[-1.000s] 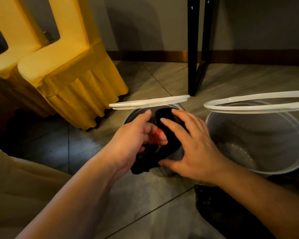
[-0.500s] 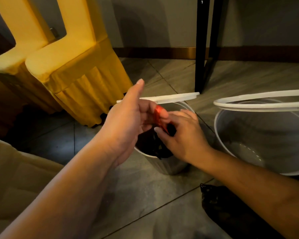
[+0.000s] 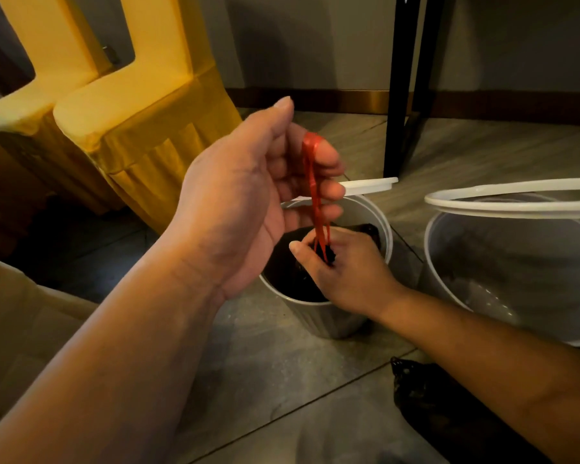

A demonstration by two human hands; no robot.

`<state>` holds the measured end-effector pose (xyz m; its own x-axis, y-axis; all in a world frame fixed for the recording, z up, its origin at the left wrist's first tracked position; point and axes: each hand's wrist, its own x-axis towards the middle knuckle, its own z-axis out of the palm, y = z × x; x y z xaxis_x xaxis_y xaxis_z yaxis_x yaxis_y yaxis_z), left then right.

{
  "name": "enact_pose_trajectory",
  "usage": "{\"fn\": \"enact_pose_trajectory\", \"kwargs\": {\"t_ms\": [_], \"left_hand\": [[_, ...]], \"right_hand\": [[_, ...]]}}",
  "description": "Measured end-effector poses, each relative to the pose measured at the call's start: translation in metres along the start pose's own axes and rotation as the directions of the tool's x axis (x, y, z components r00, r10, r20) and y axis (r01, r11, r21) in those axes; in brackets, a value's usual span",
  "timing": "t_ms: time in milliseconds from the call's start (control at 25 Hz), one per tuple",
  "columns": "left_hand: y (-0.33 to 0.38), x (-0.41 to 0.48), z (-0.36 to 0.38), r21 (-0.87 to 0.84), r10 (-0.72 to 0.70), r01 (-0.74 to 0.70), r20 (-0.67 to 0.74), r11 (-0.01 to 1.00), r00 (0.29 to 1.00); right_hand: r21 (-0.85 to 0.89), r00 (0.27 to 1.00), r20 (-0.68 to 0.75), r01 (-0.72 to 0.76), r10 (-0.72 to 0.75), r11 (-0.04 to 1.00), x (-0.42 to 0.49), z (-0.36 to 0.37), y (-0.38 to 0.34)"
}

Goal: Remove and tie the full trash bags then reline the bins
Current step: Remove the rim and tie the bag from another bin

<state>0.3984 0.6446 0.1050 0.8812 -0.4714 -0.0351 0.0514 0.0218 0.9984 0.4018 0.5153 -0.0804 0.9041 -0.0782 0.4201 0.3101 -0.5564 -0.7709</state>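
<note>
A small translucent bin stands on the floor with a black trash bag inside it. A red drawstring runs up from the bag's gathered neck. My left hand is raised above the bin with the drawstring looped over a finger, pulled taut. My right hand sits low at the bin's mouth, pinching the bag's neck where the string comes out. The small bin's white ring lid is tipped up behind my left hand. A larger translucent bin stands to the right, unlined, its white ring lifted.
Two chairs with yellow covers stand at the left. A black table leg rises behind the bins by the wall. Another black bag lies on the tiled floor at the lower right, under my right forearm.
My left hand has risen from the bin's mouth, drawing the red drawstring up and taut. My right hand has closed on the bag's neck and stayed low.
</note>
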Motion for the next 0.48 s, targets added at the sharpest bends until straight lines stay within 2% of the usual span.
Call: {"fn": "enact_pose_trajectory", "kwargs": {"t_ms": [80,160,240,360,480], "left_hand": [[0.003,0.000,0.001,0.006,0.044,-0.044,0.020,0.999,0.999],[0.004,-0.001,-0.001,0.012,0.072,-0.072,0.011,0.997,0.997],[0.004,-0.003,-0.003,0.002,0.072,-0.072,-0.003,0.997,0.997],[0.002,-0.006,-0.008,0.007,0.087,-0.087,0.000,0.996,0.996],[-0.001,-0.008,-0.013,0.016,0.113,-0.113,-0.016,0.993,0.993]], "right_hand": [[-0.126,0.998,0.068,-0.008,0.017,0.992,0.004,0.005,0.003],[-0.240,0.999,0.046,0.029,-0.018,0.970,0.008,0.007,0.010],[-0.256,0.999,-0.002,0.038,-0.039,0.966,0.009,0.006,0.017],[-0.251,0.997,0.025,0.073,-0.069,0.965,0.009,0.007,0.022],[-0.355,0.996,0.003,0.084,-0.089,0.931,0.007,0.005,0.022]]}}
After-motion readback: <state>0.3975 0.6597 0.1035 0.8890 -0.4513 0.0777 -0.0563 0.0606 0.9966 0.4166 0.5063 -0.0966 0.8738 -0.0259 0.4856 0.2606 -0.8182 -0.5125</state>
